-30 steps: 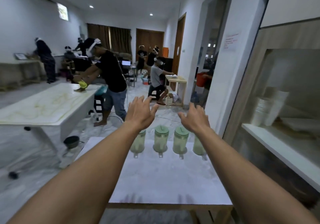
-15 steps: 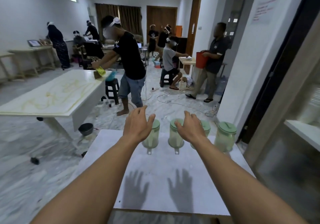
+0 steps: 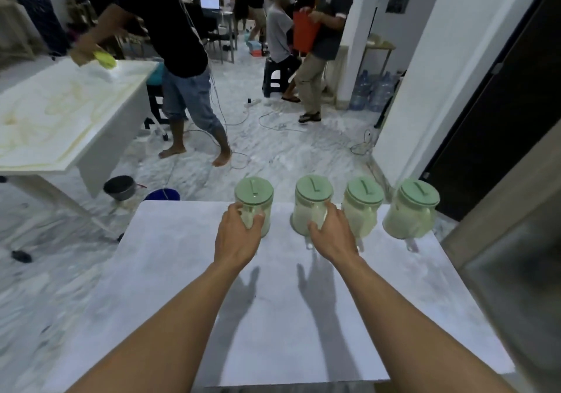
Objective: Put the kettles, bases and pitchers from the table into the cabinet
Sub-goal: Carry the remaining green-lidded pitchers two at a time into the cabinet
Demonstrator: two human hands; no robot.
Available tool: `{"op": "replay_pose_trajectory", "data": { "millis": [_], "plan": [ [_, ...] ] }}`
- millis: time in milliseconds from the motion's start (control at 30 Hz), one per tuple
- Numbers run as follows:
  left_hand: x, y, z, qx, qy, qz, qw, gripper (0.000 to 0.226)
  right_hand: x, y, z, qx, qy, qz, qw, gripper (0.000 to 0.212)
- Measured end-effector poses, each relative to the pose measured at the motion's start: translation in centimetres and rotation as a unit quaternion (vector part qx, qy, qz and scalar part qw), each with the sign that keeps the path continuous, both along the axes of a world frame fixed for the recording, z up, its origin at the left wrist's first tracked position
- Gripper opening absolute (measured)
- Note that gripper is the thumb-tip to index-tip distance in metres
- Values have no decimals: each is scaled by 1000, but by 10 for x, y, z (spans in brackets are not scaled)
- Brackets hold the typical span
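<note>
Several pale green pitchers with green lids stand in a row along the far edge of the white table (image 3: 188, 286). My left hand (image 3: 236, 237) wraps the handle side of the leftmost pitcher (image 3: 254, 193). My right hand (image 3: 332, 233) curls around the handle of the second pitcher (image 3: 312, 193). A third pitcher (image 3: 364, 201) and a fourth pitcher (image 3: 413, 207) stand untouched to the right. Both gripped pitchers rest on the table top. The cabinet (image 3: 516, 240) is at the right edge, blurred.
A second white table (image 3: 60, 113) stands at the left, with a dark bowl (image 3: 120, 187) and a blue bucket (image 3: 162, 194) on the floor beyond my table. Several people stand and sit further back, and cables cross the marble floor. A dark doorway (image 3: 501, 113) is at the right.
My view tilted down toward the table. Both hands went from spread and hovering above the pitchers to closed on the handles of the two left pitchers.
</note>
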State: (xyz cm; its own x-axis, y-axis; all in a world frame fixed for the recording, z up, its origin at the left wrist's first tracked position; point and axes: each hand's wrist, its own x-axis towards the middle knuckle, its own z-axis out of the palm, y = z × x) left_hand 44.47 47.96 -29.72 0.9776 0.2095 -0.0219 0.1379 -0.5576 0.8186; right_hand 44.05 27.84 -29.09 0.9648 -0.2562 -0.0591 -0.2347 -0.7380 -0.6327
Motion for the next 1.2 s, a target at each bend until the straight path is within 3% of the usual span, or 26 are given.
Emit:
{"op": "replay_pose_trajectory", "data": {
  "millis": [167, 267, 400, 600, 800, 1200],
  "plan": [
    [27, -9, -34, -130, 85, 66, 986, 57, 26, -7, -47, 110, 11, -75, 991, 66],
    [43, -9, -61, -154, 121, 87, 977, 57, 44, -9, -75, 167, 9, -96, 981, 65],
    [54, -13, -82, -179, 138, 99, 969, 51, 64, -7, -94, 232, -12, -119, 965, 39],
    [75, -26, -88, -187, 122, 100, 970, 51, 80, -6, -110, 278, -36, -137, 950, 25],
    [88, -30, -91, -165, 92, 130, 973, 20, 95, -3, -118, 321, -48, -171, 930, 15],
    [89, -12, -29, -171, 42, 105, 979, 20, 91, 6, -72, 319, -68, -167, 931, 31]
  ]
}}
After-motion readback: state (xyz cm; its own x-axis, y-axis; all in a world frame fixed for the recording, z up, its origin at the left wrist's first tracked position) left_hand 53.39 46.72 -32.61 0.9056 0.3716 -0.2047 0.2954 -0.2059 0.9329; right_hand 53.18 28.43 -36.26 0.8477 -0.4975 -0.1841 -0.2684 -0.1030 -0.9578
